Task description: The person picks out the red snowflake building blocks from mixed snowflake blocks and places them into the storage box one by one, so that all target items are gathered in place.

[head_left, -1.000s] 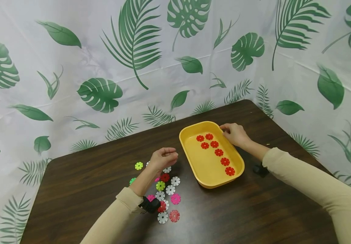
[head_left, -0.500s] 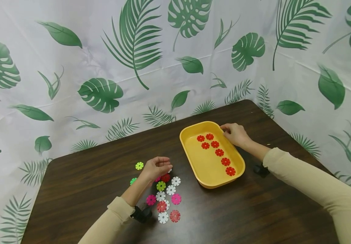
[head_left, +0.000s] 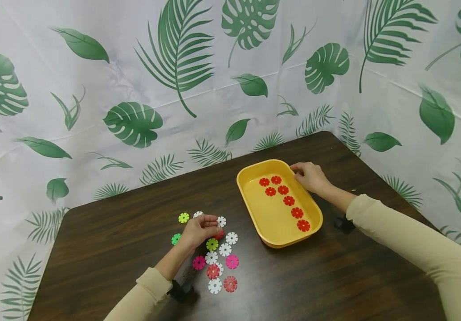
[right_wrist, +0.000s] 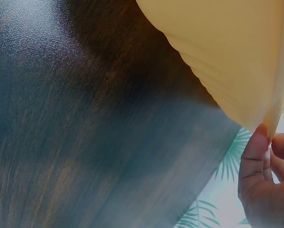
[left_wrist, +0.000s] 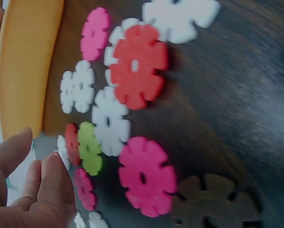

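Note:
Over the loose pile of notched flower-shaped plastic discs, my left hand (head_left: pixel 199 232) is held beside a red disc (head_left: pixel 218 234) and a yellow-green disc (head_left: pixel 212 244). Its fingers (left_wrist: pixel 52 175) are loosely bent with nothing seen between them in the left wrist view. Whether they touch a disc is unclear. With thumb and fingers, my right hand (head_left: pixel 311 177) pinches the far right rim of a yellow tray (head_left: pixel 268 223). Several red discs (head_left: pixel 289 200) lie inside the tray, along its right side and far end. The right wrist view shows the tray wall (right_wrist: pixel 237 61) and the pinching fingers (right_wrist: pixel 256 159).
White discs (head_left: pixel 225 249), pink discs (head_left: pixel 232 261), a green disc (head_left: pixel 176 239) and a yellow disc (head_left: pixel 184 217) lie left of the tray on the dark wooden table (head_left: pixel 106 249). A leaf-print cloth (head_left: pixel 94 80) hangs behind the table.
My left hand has moved left, toward me and down over the discs, uncovering white discs at the pile's far side. The right hand stays on the tray rim, and the tray stands still.

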The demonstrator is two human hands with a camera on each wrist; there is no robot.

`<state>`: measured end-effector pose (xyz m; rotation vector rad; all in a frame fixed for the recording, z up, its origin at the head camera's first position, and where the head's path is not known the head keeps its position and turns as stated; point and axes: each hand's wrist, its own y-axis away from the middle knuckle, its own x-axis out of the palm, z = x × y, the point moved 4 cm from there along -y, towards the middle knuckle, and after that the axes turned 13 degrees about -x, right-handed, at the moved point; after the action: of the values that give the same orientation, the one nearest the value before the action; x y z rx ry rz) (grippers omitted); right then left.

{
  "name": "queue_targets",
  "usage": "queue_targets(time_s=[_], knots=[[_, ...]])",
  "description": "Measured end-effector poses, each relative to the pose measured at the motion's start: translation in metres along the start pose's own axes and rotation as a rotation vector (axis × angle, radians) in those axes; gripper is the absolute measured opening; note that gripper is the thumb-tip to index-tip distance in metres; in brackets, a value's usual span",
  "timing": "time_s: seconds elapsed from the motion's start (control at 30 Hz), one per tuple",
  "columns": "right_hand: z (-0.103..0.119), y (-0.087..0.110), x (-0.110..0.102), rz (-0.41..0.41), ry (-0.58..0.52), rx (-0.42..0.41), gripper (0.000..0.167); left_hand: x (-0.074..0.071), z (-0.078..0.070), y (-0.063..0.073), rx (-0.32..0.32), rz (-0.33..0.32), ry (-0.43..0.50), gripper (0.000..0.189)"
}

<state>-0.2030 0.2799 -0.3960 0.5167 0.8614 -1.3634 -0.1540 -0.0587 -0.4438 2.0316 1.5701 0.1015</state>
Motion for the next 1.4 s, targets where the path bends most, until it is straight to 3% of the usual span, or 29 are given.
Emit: queue_targets(time_s=[0.4, 0.83, 1.4], knots=[[-0.0026, 0.0002, 0.0008, 0.012, -0.009, 0.016, 0.032, -0.0032, 0.0088, -0.0027, 0.052, -0.105, -0.16, 0.031], [-0.0033, 0.0, 0.0012, 0.008, -0.016, 0.0, 0.031, -0.0015, 0.0067, -0.0005, 0.201, -0.189, -0.382, 0.029], [-0.0039, -0.0002, 0.0016, 0.009, -0.01, 0.006, 0.031, 0.0011, 0.0031, 0.0027, 0.257, -0.212, -0.471, 0.023]])
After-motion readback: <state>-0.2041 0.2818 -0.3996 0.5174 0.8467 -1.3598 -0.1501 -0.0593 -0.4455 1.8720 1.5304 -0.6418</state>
